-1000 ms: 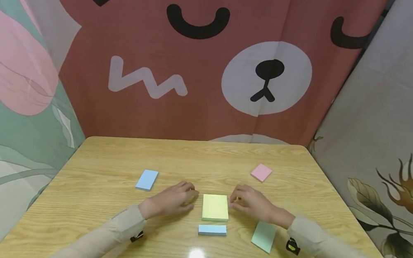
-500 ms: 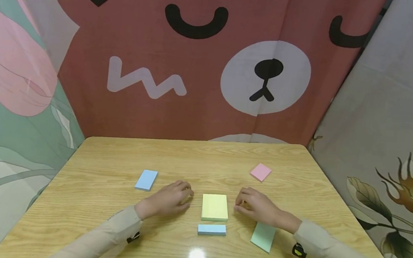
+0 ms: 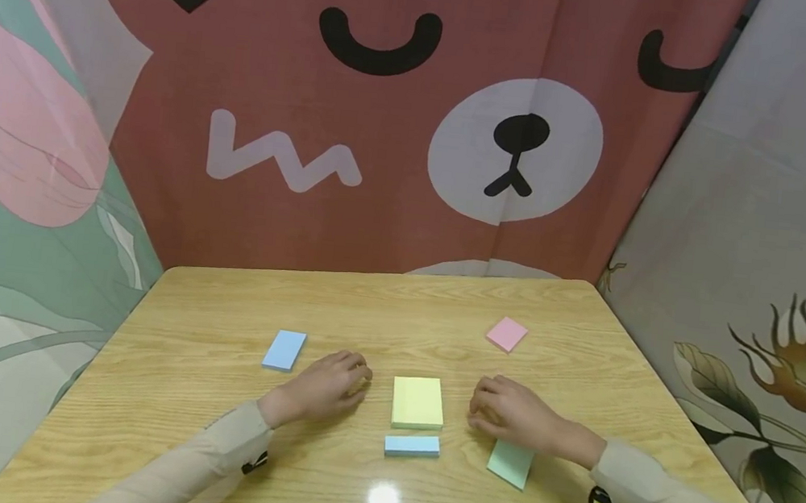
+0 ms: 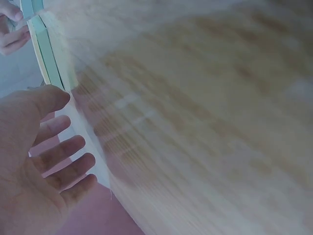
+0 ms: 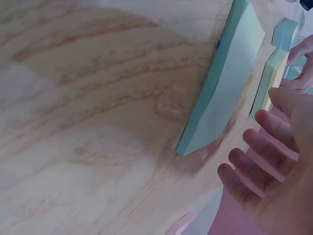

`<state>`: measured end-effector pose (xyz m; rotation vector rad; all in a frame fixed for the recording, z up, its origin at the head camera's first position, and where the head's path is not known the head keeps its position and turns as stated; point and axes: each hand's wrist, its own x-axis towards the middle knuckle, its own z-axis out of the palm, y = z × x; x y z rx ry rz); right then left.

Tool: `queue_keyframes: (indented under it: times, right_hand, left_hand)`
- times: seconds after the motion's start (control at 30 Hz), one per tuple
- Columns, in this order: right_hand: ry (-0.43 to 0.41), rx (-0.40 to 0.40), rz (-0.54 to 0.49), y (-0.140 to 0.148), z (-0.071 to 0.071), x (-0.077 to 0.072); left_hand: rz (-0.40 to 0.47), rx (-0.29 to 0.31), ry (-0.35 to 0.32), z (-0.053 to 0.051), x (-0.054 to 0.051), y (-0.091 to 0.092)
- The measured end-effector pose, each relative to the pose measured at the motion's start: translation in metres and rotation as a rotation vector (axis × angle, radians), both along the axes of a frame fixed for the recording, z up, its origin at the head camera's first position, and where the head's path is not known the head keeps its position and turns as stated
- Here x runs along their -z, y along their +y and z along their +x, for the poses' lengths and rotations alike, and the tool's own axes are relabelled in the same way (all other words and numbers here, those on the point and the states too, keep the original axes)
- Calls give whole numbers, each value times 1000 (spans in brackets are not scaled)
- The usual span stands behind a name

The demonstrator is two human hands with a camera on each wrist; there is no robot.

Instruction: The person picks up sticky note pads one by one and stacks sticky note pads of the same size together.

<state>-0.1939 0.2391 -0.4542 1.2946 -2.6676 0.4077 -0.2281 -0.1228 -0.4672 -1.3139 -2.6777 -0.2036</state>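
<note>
- The yellow pad (image 3: 418, 402) lies flat on the worktop (image 3: 323, 479) between the two hands, with a green layer showing under its yellow top.
- It looks nearly square from above, so no long axis stands out; its left and right edges face the two hands.
- The left hand (image 3: 328, 388) is just left of the yellow pad and the right hand (image 3: 519, 412) just right of it. Both are apart from it, by gaps so alike that the nearer hand cannot be told.
- The left hand comes in from the near left, back upward, fingers loosely bent towards the yellow pad; its grip is wide, thumb away from the fingers, holding nothing.
- The right hand mirrors it from the near right, fingers spread and relaxed; its grip is also wide and without any load.
- The green pad (image 3: 510, 463) sits to the near right of the yellow pad, partly covered by the right hand in the head view.
- The blue strip (image 3: 412, 447) lies just on the yellow pad's near side, long axis running left to right.
- The blue pad (image 3: 284, 350) is well to the yellow pad's left, slightly farther off; the pink pad (image 3: 507, 334) is to its far right.
</note>
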Motion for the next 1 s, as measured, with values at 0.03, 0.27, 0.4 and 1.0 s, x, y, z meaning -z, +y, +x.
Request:
queue_keyframes:
  times: [0.03,0.27,0.4,1.0]
  right_hand:
    - [-9,3,14,1,1,0]
    - [-55,8,112,9,9,1]
    - [-70,3,126,14,13,2]
    - [-101,28,154,27,29,1]
  left_hand:
    - [-1,2,4,0,0,0]
    - [-20,-23,10,0,2,-6]
    - [3,-24,28,0,3,-11]
    - [27,-46,86,-4,0,-24]
